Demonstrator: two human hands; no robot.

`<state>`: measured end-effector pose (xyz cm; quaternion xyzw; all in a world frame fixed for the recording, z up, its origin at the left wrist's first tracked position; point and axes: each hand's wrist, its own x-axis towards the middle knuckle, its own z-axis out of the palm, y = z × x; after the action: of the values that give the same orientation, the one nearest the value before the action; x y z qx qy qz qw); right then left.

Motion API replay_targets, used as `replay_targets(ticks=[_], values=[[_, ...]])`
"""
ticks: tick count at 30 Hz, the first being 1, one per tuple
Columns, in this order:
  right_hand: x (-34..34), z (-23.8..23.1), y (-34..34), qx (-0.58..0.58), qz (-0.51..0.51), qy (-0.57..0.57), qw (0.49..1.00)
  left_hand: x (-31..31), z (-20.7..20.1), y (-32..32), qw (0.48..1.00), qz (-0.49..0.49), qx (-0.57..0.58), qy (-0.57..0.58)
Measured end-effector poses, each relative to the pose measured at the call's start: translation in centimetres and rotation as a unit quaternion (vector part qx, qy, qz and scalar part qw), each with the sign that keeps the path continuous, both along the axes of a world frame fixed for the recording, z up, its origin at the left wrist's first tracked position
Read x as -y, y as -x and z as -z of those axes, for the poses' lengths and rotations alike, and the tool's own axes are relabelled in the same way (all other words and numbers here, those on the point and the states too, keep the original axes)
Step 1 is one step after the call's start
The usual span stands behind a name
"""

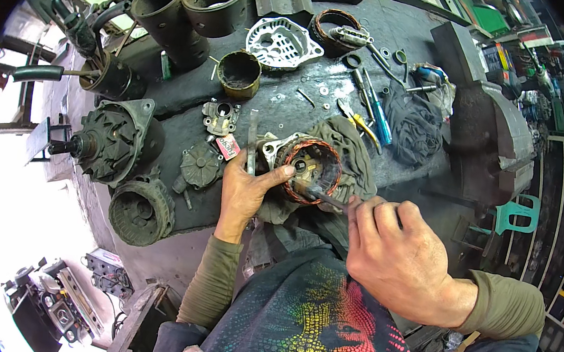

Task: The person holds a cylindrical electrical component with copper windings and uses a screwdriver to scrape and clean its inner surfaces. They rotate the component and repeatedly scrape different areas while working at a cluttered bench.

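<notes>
An alternator housing (273, 151) with a ring of copper windings (336, 163) lies on a grey-green rag (355, 146) at the bench's near side. My left hand (244, 189) grips the housing's left side, its thumb at the winding rim; its lower fingers are partly hidden. Beside that hand are a flat metal strip (253, 138) and a small red-and-white box (228, 146). My right hand (394, 258) is closed around the thin handle of a brush (325, 197), whose blurred head reaches into the winding ring.
Left of the housing lie a small round cover (200, 165), a finned rotor assembly (108, 141) and a dirty end housing (141, 211). Farther back are a bare aluminium housing (282, 42), metal cylinders (215, 3), pliers (361, 124), a blue-handled screwdriver (381, 121) and a dark cloth (412, 128).
</notes>
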<state>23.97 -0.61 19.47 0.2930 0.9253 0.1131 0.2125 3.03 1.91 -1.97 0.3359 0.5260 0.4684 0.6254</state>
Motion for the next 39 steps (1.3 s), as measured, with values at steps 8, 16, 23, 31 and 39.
replay_targets(ticks=[8, 16, 23, 31, 39], values=[[-0.33, 0.74, -0.69, -0.061, 0.017, 0.0, 0.998, 0.15, -0.16, 0.25, 1.0, 0.021, -0.014, -0.004], [-0.48, 0.54, -0.6, -0.085, 0.034, 0.005, 0.996, -0.03, 0.12, 0.2, 0.999, 0.013, -0.032, -0.011], [-0.71, 0.26, -0.76, -0.048, 0.065, 0.039, 0.996, 0.04, -0.13, -0.3, 1.0, -0.006, -0.01, -0.016], [-0.35, 0.31, -0.82, -0.049, 0.077, 0.048, 0.995, 0.05, -0.31, -0.69, 1.0, -0.006, 0.003, -0.019], [-0.33, 0.41, -0.98, -0.045, 0.088, 0.044, 0.994, 0.05, -0.13, -0.61, 1.0, -0.002, -0.013, -0.025]])
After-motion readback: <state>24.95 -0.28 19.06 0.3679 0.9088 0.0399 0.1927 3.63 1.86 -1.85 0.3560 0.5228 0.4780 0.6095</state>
